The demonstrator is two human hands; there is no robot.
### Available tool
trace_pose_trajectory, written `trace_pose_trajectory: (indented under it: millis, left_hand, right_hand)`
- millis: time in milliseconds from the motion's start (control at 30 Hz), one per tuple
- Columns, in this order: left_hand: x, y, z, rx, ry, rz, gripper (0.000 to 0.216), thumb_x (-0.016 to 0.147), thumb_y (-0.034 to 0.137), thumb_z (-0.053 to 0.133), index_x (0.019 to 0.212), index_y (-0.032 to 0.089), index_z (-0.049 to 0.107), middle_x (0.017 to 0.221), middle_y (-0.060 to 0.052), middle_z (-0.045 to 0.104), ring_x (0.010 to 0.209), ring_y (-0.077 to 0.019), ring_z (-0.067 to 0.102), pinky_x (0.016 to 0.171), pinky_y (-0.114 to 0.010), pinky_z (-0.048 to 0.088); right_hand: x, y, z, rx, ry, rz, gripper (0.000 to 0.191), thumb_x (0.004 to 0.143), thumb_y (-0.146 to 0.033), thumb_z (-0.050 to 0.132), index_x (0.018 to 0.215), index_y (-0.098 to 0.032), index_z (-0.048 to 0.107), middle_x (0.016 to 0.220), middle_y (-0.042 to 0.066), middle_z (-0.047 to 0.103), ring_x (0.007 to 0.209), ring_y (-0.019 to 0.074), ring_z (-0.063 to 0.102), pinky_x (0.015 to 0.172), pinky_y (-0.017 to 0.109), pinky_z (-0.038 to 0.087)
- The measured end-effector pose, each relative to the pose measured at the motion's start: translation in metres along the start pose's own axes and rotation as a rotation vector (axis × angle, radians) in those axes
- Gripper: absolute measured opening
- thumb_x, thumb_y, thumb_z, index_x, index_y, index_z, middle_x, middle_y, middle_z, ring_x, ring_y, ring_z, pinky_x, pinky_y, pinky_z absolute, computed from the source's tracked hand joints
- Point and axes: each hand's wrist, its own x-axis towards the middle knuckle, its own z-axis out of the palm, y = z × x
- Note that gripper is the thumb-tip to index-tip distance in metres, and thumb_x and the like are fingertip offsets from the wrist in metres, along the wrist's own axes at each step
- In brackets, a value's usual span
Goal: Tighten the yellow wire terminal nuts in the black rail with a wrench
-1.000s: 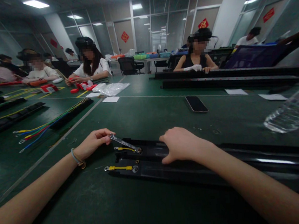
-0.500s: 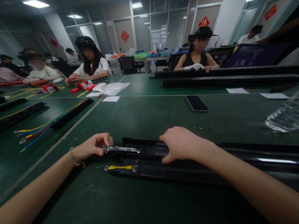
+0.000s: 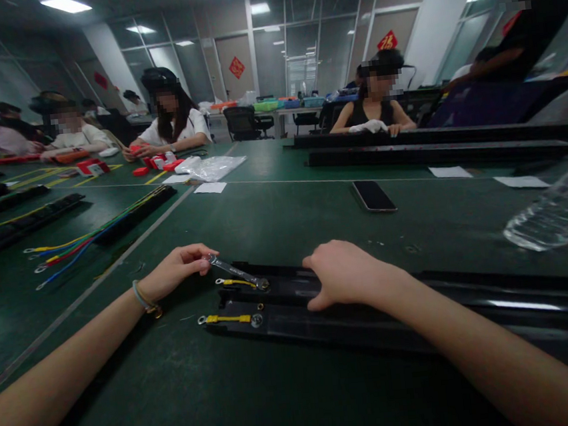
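My left hand [image 3: 181,268] pinches one end of a silver wrench [image 3: 237,273]. The wrench's other end sits over a fastener inside the far one of two long black channels. My right hand [image 3: 343,273] lies across the black channels [image 3: 294,320], thumb and fingers gripping them. From under the wrench's far end a short yellow wire [image 3: 234,283] with a ring terminal points left. A second yellow wire [image 3: 228,319] is bolted in the near channel, its ring terminal past the channel's end. A small brass-coloured stud [image 3: 260,306] stands close by.
A phone [image 3: 373,196] lies beyond the channels, and a clear plastic bottle [image 3: 552,210] is at the right. Coloured wires [image 3: 74,250] with ring terminals lie at the left. Across the green table [image 3: 264,215], co-workers sit with red parts and more black channels [image 3: 433,151].
My left hand has swung the wrench's held end away from me, uncovering the far yellow wire. My right hand stays put. A standing person at the right has shifted.
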Motion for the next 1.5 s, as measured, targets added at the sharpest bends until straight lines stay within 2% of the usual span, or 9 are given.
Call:
trace_pose_trajectory:
  millis: [133, 367, 467, 733, 967, 1133, 1267, 1500]
  left_hand:
    - [-0.0006, -0.0007, -0.0008, -0.044, -0.03, 0.011, 0.02, 0.067, 0.03, 0.065, 0.076, 0.014, 0.058, 0.061, 0.002, 0.051, 0.056, -0.0112, 0.045, 0.054, -0.024, 0.035]
    - [-0.004, 0.0028, 0.0038, -0.278, -0.307, 0.114, 0.029, 0.06, 0.033, 0.073, 0.071, 0.015, 0.053, 0.063, 0.002, 0.049, 0.06, -0.0127, 0.044, 0.054, -0.024, 0.034]
    - [-0.0041, 0.0037, 0.0044, -0.287, -0.368, 0.119, 0.029, 0.059, 0.032, 0.074, 0.071, 0.016, 0.053, 0.063, 0.002, 0.049, 0.061, -0.0132, 0.044, 0.055, -0.024, 0.035]
    - [-0.0034, 0.0029, 0.0028, -0.277, -0.348, 0.12, 0.027, 0.061, 0.031, 0.073, 0.072, 0.016, 0.054, 0.064, 0.001, 0.05, 0.061, -0.0137, 0.045, 0.056, -0.025, 0.036]
    - [-0.0021, 0.0011, 0.0012, -0.208, -0.2, 0.088, 0.025, 0.067, 0.033, 0.068, 0.075, 0.014, 0.054, 0.065, 0.001, 0.051, 0.059, -0.0112, 0.045, 0.056, -0.023, 0.035]
    - [-0.0007, -0.0018, -0.0008, -0.151, -0.139, 0.084, 0.027, 0.068, 0.036, 0.066, 0.079, 0.012, 0.057, 0.063, 0.001, 0.052, 0.059, -0.0107, 0.045, 0.055, -0.022, 0.035]
    - [-0.0012, -0.0009, -0.0005, -0.177, -0.155, 0.075, 0.025, 0.068, 0.033, 0.067, 0.077, 0.013, 0.056, 0.066, 0.001, 0.052, 0.059, -0.0107, 0.045, 0.055, -0.023, 0.035]
    - [-0.0033, 0.0024, 0.0037, -0.281, -0.266, 0.113, 0.028, 0.06, 0.032, 0.073, 0.072, 0.015, 0.054, 0.064, 0.001, 0.05, 0.06, -0.0126, 0.045, 0.054, -0.024, 0.035]
  right_hand:
    - [0.0002, 0.0, -0.0001, -0.008, -0.004, -0.001, 0.057, 0.055, -0.054, 0.06, 0.093, -0.012, 0.064, 0.083, 0.012, 0.065, 0.075, 0.0261, 0.058, 0.062, 0.036, 0.046]
    - [0.0002, -0.0005, -0.0003, 0.013, -0.006, 0.009, 0.056, 0.054, -0.054, 0.06, 0.092, -0.013, 0.064, 0.083, 0.011, 0.065, 0.076, 0.0251, 0.058, 0.063, 0.036, 0.047]
    - [0.0004, 0.0004, -0.0001, 0.018, -0.003, 0.004, 0.056, 0.055, -0.054, 0.06, 0.093, -0.013, 0.064, 0.084, 0.011, 0.064, 0.077, 0.0249, 0.058, 0.064, 0.036, 0.047]
    - [-0.0004, 0.0006, -0.001, 0.005, -0.004, -0.002, 0.056, 0.055, -0.054, 0.059, 0.092, -0.013, 0.064, 0.082, 0.011, 0.065, 0.075, 0.0252, 0.058, 0.063, 0.036, 0.046]
    - [-0.0004, 0.0001, -0.0001, 0.017, -0.003, -0.004, 0.056, 0.055, -0.054, 0.059, 0.093, -0.013, 0.064, 0.083, 0.011, 0.065, 0.075, 0.0248, 0.058, 0.063, 0.035, 0.046]
    - [-0.0001, 0.0002, -0.0003, -0.003, 0.013, -0.01, 0.055, 0.055, -0.053, 0.059, 0.091, -0.012, 0.065, 0.082, 0.011, 0.065, 0.074, 0.0254, 0.059, 0.064, 0.036, 0.046]
    - [0.0001, -0.0003, -0.0007, 0.008, 0.004, -0.001, 0.055, 0.055, -0.053, 0.06, 0.093, -0.013, 0.064, 0.083, 0.011, 0.065, 0.075, 0.0251, 0.058, 0.064, 0.036, 0.046]
    - [-0.0006, -0.0007, -0.001, 0.014, 0.007, 0.0, 0.055, 0.055, -0.053, 0.059, 0.092, -0.013, 0.064, 0.081, 0.01, 0.065, 0.074, 0.0245, 0.058, 0.064, 0.036, 0.047]
